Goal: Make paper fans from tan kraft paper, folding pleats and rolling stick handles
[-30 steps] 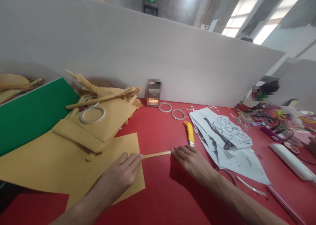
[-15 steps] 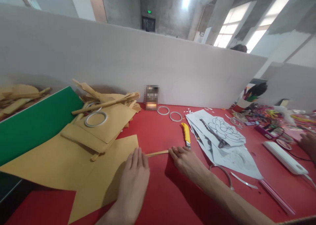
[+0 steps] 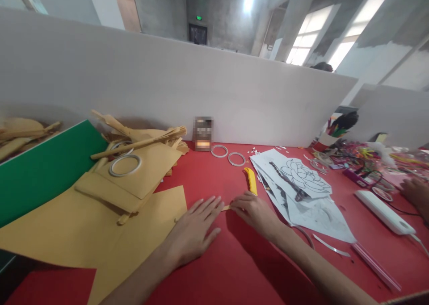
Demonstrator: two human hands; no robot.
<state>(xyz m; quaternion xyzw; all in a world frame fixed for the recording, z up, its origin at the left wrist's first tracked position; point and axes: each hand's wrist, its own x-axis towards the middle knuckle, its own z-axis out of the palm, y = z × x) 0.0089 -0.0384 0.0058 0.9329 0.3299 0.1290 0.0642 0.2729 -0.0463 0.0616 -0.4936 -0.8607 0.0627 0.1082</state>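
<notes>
A narrow strip of brown kraft paper [image 3: 226, 208] lies low over the red table, only a short piece of it showing between my hands. My left hand [image 3: 194, 231] rests flat with its fingers stretched out and the thumb apart, its fingertips covering the strip's left part. With closed fingertips my right hand [image 3: 257, 213] pinches the strip's right end. Just behind the right hand lies a yellow utility knife [image 3: 250, 181], its front end partly hidden by that hand. Large kraft paper sheets [image 3: 134, 233] spread beneath and beside my left forearm.
Folded kraft paper [image 3: 144, 162] is heaped at left, with a white ring [image 3: 111, 166] on top, beside a green board [image 3: 50, 162]. Two rings [image 3: 236, 165] lie near the white partition [image 3: 254, 104]. Right are printed drawings [image 3: 301, 184], a white device [image 3: 384, 213] and another person's hand [image 3: 415, 191].
My left hand has slid right along the strip toward my right hand, its fingers spreading. Less of the strip shows between them. My right hand stays near the knife, fingers more curled.
</notes>
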